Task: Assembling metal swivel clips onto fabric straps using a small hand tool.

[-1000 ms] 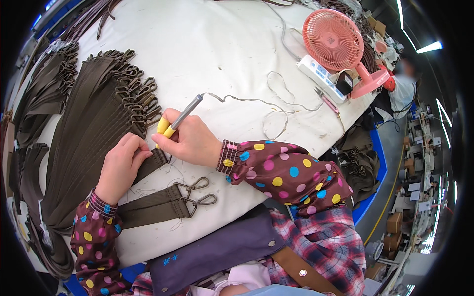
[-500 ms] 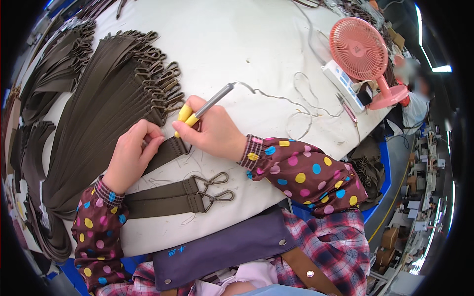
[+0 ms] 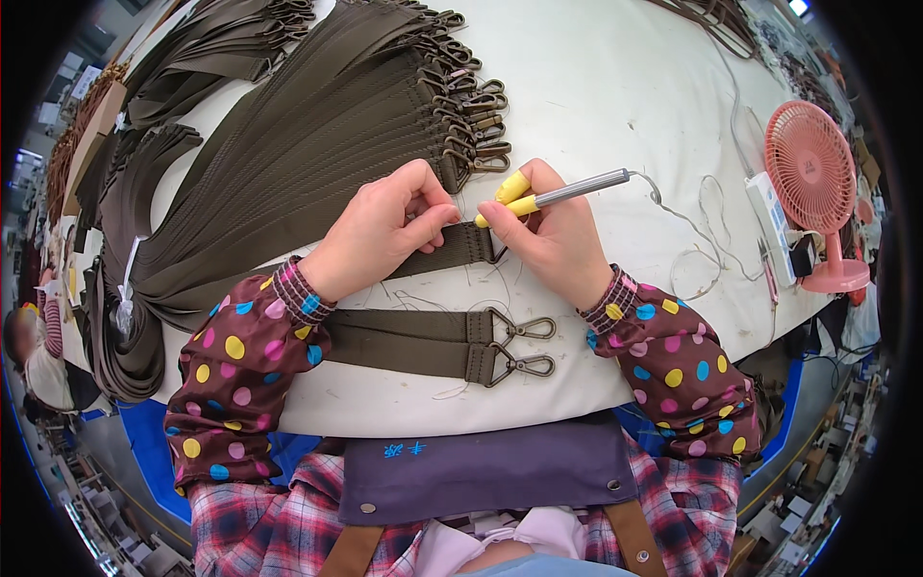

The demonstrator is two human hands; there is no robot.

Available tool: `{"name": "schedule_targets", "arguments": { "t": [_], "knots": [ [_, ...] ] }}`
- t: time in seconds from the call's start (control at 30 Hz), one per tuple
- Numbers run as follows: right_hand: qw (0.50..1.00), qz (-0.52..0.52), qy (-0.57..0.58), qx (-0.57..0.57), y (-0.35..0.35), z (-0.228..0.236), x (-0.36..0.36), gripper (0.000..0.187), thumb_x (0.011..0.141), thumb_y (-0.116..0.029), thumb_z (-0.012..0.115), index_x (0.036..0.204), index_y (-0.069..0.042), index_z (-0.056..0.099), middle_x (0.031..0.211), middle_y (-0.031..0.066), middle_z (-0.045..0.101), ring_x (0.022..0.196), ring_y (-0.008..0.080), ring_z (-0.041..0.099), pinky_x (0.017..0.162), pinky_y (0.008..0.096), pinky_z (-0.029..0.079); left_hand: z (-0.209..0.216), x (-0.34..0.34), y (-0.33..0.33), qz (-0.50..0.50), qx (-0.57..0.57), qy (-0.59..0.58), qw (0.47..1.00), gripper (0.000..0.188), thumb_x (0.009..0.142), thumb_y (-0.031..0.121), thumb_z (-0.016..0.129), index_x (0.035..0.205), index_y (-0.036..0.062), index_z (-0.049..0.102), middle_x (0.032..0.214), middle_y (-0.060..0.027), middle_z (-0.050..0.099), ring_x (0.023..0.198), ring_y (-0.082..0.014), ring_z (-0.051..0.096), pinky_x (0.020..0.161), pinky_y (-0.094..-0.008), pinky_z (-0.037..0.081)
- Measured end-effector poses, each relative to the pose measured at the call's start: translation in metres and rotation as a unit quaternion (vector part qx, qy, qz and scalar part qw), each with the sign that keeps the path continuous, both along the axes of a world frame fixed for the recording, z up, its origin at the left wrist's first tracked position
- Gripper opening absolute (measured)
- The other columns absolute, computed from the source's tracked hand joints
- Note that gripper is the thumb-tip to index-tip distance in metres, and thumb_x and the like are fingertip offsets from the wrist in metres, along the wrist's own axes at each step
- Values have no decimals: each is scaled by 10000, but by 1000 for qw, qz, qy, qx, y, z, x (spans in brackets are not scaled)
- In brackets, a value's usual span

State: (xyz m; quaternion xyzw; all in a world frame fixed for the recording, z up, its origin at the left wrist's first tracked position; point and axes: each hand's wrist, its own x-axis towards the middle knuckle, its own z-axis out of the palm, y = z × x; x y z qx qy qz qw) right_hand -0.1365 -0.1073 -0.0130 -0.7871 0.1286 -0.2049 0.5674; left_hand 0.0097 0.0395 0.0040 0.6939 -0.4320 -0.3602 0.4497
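Note:
My right hand (image 3: pixel 562 240) holds a corded pen-shaped tool (image 3: pixel 582 188), grey with a yellow grip, its tip at the upper edge of a dark olive webbing strap (image 3: pixel 442 252). A yellow cover (image 3: pixel 512 187) sits on a finger of that hand. Thumb and fingertips of my left hand (image 3: pixel 385 226) are pinched together over the same edge, close to the tip; whatever they grip is too small or hidden. A metal ring at the strap's end is partly covered by my right hand. Nearer me lie two strap ends (image 3: pixel 413 344) with metal snap hooks (image 3: pixel 527 365).
A large fanned stack of straps (image 3: pixel 317 125) with many hooks covers the left of the white table (image 3: pixel 615 106). On the right stand a pink fan (image 3: pixel 810 168) and a white power strip (image 3: pixel 769 226), with pink-handled tweezers (image 3: pixel 769 274) beside them. The tool's thin cord (image 3: pixel 687 221) loops across the table.
The whole view has shifted, so the table's things appear farther right. My right hand still holds the tool, now tilted flatter. My left hand's fingertips remain pinched beside the strap edge.

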Motion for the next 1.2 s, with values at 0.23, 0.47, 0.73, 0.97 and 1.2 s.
{"name": "schedule_targets", "arguments": {
  "t": [0.23,0.47,0.73,0.97,1.2],
  "knots": [
    [1000,1,7,-23,1,2,0,218,886,-157,670,851,-44,486,698,-35,522,583,7,432,499,176,354,-2,1,-1,-2,-4,14,1000,159,924,120,596,891,1,496,768,-49,623,679,-84,610,607,-234,528],
    [999,0,15,-32,1,4,0,224,885,-163,671,849,-42,486,692,-32,518,579,9,429,496,181,356,-2,1,-1,-1,-5,16,1000,162,923,122,598,888,2,495,767,-50,624,681,-82,607,602,-231,527],
    [1000,-10,-4,8,-1,3,-2,228,881,-162,665,850,-29,482,688,5,569,580,31,514,505,193,409,10,3,4,12,-4,-174,985,136,877,103,622,876,34,505,808,-51,614,692,-170,619,612,-281,516],
    [994,-66,-70,45,-6,8,-6,219,881,-161,656,844,-24,489,683,19,600,579,38,552,502,198,440,20,-12,4,-61,-41,-355,932,240,780,114,715,990,99,602,906,-50,570,685,-196,599,618,-296,509],
    [996,-57,-65,35,-8,9,-6,212,881,-156,653,848,-22,491,720,37,634,598,40,574,507,197,447,2,-14,-2,-109,-58,-363,924,144,807,105,691,902,76,587,842,-47,551,687,-190,596,591,-304,489]
  ]
}}
